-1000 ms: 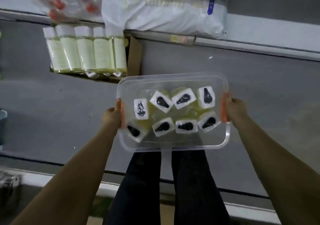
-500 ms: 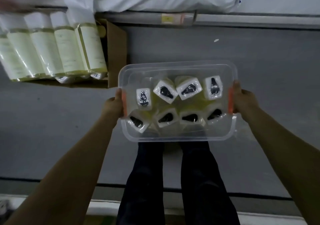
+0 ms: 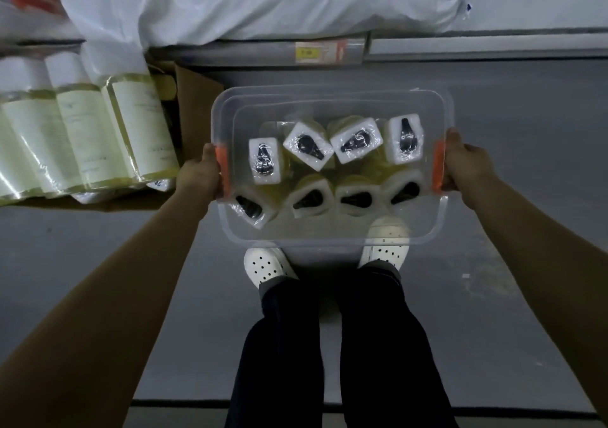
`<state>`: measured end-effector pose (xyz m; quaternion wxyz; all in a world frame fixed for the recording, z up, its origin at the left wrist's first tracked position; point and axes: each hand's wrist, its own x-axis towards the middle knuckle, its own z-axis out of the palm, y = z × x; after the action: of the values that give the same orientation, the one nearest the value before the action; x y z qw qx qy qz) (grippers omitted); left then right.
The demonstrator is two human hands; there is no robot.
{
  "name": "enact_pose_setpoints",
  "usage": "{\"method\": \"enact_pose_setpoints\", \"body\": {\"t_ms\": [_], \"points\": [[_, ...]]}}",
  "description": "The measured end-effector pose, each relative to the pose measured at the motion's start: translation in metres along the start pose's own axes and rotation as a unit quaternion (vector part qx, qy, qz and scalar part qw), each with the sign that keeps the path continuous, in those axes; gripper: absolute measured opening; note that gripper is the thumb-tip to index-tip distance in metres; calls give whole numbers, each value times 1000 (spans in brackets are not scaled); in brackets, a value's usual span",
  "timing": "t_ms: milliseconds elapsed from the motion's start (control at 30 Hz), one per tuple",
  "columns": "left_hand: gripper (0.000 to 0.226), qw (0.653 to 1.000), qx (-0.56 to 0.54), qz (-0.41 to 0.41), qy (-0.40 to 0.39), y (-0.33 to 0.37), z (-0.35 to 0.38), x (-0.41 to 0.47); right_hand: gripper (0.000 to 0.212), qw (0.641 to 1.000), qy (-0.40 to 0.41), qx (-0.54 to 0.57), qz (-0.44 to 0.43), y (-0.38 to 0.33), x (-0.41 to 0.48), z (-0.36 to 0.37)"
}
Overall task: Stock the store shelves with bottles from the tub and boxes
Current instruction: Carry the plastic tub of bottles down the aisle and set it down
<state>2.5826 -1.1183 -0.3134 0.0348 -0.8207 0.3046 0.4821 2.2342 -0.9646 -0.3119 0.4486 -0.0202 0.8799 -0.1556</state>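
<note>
A clear plastic tub (image 3: pixel 329 235) is held above a grey floor (image 3: pixel 510 115), with the left hand (image 3: pixel 200 177) and right hand (image 3: pixel 467 164) each gripping an orange end handle. Eight white-capped, shrink-wrapped bottles (image 3: pixel 309 146) stand inside. To the left, a cardboard box (image 3: pixel 194 82) holds pale-labelled bottles (image 3: pixel 141 125), their print too blurred to read, like the yellow-and-red shelf tag (image 3: pixel 320 52).

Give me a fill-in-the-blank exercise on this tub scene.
The clear tub holds ____ bottles.
The left hand and the right hand each grip an ____ handle.
The cardboard box lies to the person's ____.
Missing words: eight; orange; left.
</note>
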Motion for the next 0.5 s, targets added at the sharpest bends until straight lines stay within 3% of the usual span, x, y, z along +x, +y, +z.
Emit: {"method": "enact_pose_setpoints", "body": {"t_ms": [500], "points": [[60,1000,-29,0,-9,28,13,56,48,999,-11,3,-48,-31,47,21]]}}
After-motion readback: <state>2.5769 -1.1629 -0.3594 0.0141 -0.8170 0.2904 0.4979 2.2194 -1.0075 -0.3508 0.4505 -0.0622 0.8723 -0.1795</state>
